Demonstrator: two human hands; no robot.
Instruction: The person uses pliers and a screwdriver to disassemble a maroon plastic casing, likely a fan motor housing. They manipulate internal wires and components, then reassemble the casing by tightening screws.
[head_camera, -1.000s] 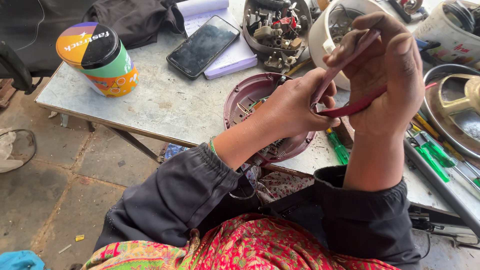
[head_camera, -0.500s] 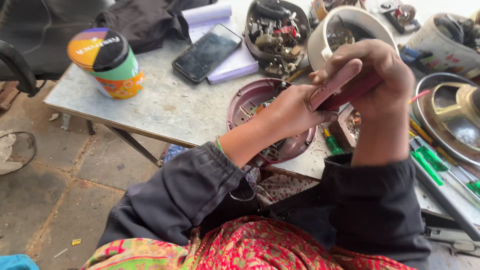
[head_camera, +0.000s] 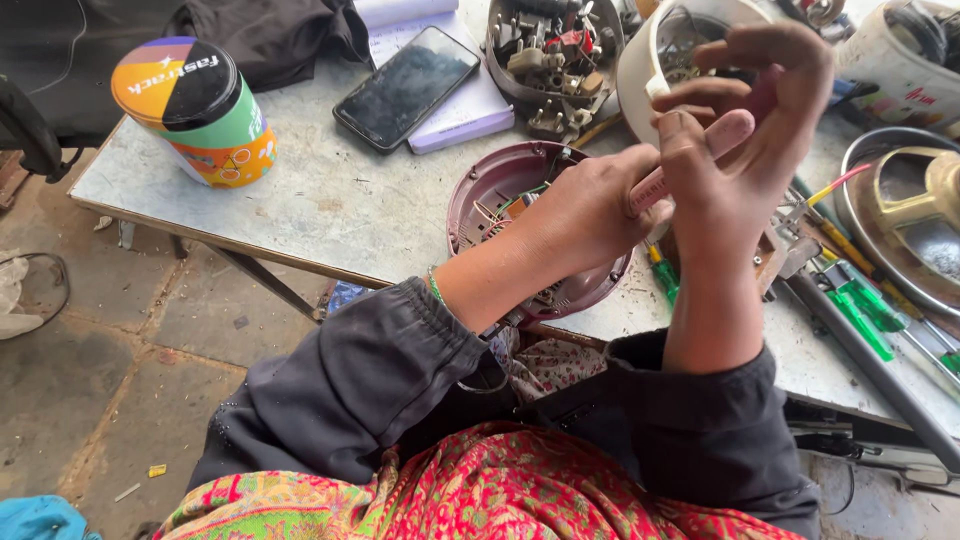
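**Hands Drift Left, Pink Tool Tips Over**

Shifted left and slightly lower since half a second back, both hands, with pink handle (head_camera: 690, 165) now tilted up toward the right. Left hand (head_camera: 590, 205) clenched around near end of handle; right hand (head_camera: 745, 130) grasping far end, fingers (head_camera: 700, 95) curled above. Held well above maroon round housing (head_camera: 530, 235) on grey table (head_camera: 320, 210). Far left: colourful tin (head_camera: 195, 110). Beside it, dark phone (head_camera: 405, 85) on lilac notebook (head_camera: 465, 110). Right: green-handled screwdrivers (head_camera: 865, 320) near metal pan (head_camera: 915, 215).

Phone (head_camera: 405, 85) on notebook (head_camera: 470, 108), tin (head_camera: 195, 110) left, screwdrivers (head_camera: 870, 310) right
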